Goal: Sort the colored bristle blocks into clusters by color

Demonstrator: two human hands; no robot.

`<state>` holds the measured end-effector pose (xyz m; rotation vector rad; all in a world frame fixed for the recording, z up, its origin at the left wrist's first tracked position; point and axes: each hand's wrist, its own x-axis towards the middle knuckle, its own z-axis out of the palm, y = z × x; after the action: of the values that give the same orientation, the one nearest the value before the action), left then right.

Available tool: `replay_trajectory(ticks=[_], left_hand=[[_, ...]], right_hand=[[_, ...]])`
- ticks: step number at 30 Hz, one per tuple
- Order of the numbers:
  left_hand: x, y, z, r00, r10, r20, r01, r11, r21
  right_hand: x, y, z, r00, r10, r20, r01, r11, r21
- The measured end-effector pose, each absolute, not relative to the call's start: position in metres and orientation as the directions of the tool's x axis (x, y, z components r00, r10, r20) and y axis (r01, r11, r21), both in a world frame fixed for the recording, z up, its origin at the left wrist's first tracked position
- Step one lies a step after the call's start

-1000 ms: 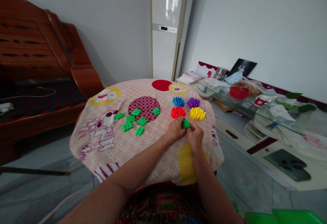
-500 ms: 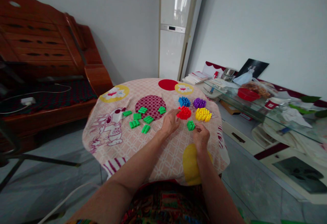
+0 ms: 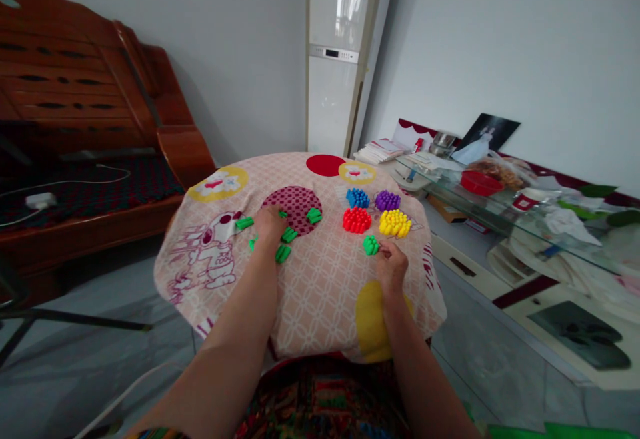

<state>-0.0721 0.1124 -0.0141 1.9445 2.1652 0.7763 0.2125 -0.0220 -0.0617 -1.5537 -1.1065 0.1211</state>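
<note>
My left hand [image 3: 269, 225] reaches over the loose green pieces [image 3: 283, 252] on the round table's patterned cloth [image 3: 320, 279]; its fingers curl down onto some of them, and I cannot see whether one is gripped. At the right, my right hand [image 3: 391, 264] rests closed beside a small green cluster [image 3: 371, 245], its fingertips touching the cluster's edge. Behind that cluster stand red [image 3: 357, 220], yellow [image 3: 395, 223], blue [image 3: 357, 197] and purple [image 3: 387, 200] clusters of pegs.
A wooden sofa [image 3: 95, 139] stands at the left with a cable on its seat. A tall white air conditioner [image 3: 340, 59] is behind the table. A glass-topped low table [image 3: 500, 212] cluttered with papers, a red bowl and bags runs along the right.
My left hand left the spot by the red cluster and moved left to the loose green pieces. My right hand stayed at the green cluster. The view shifted slightly.
</note>
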Motion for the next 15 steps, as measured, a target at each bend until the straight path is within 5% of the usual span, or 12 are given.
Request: replay_trajectory(ticks=[5,10,15], left_hand=[[-0.036,0.095,0.001,-0.01,0.929,0.371,0.726,-0.248,0.641],[0.025,0.062,-0.003,0.381,0.893,0.239,0.516,-0.419,0.747],[0.062,0.037,-0.016,0.504,0.83,0.237,0.641,-0.544,0.541]], right_hand=[[0.214,-0.021,-0.063,0.542,0.683,0.491,0.583,0.116,-0.804],[0.215,-0.02,-0.065,0.544,0.681,0.49,0.575,0.123,-0.809],[0.214,-0.021,-0.065,0.534,0.686,0.494,0.59,0.116,-0.799]])
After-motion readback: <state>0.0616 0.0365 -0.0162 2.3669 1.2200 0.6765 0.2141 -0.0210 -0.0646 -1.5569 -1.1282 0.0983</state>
